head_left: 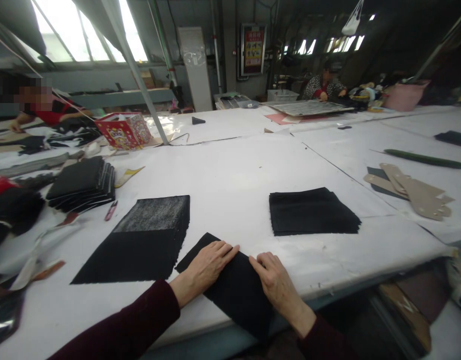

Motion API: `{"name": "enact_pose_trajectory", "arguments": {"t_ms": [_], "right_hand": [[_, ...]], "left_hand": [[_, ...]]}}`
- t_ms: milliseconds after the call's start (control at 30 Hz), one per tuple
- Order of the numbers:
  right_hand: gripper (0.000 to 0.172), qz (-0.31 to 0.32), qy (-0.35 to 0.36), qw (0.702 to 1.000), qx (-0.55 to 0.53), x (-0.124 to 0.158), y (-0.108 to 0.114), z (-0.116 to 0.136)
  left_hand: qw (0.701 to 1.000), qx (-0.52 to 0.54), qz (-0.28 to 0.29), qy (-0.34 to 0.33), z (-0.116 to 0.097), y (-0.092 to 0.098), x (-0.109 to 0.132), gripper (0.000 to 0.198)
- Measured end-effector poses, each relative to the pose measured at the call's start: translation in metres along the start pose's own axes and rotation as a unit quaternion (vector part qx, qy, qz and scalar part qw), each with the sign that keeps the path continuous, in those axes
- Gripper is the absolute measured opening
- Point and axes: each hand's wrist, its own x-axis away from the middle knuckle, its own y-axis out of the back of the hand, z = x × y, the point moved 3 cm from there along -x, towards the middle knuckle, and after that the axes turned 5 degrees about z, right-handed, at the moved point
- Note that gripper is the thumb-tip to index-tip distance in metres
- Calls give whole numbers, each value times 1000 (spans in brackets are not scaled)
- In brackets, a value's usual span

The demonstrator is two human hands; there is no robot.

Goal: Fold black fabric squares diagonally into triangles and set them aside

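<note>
A black fabric piece (240, 287) lies slantwise at the front of the table, its lower corner hanging over the edge. My left hand (209, 262) rests on it with fingers closed at its upper edge. My right hand (273, 275) grips the same edge a little to the right, index finger stretched along it and the other fingers curled. Left of my hands is a stack of black fabric pieces (128, 255), with a greyish speckled strip across its far part. To the right sits a second black stack (313, 212), some edges uneven.
Thread snips (110, 211) lie beside a folded dark pile (82, 180) at left. A red patterned box (123, 131) stands by a slanting pole (140, 85). Beige pattern pieces (414, 190) and a long green object (429, 159) are at right. Two people work farther back.
</note>
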Motion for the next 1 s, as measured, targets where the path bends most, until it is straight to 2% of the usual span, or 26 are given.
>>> {"name": "enact_pose_trajectory", "arguments": {"t_ms": [100, 300, 567, 800, 1000], "right_hand": [[30, 16, -8, 1000, -10, 3, 3, -2], [32, 23, 0, 999, -25, 11, 7, -8], [33, 17, 3, 1000, -23, 20, 12, -12], [33, 28, 8, 999, -16, 27, 16, -14], [37, 41, 7, 999, 25, 30, 18, -13]], "left_hand": [[1000, -11, -1, 6, -6, 2, -3, 62], [1000, -7, -9, -20, -15, 1, -8, 52], [999, -53, 5, -1, -32, 7, -15, 59], [999, -14, 9, -37, -36, 3, -19, 49], [999, -21, 12, -41, -43, 4, -20, 55]]}}
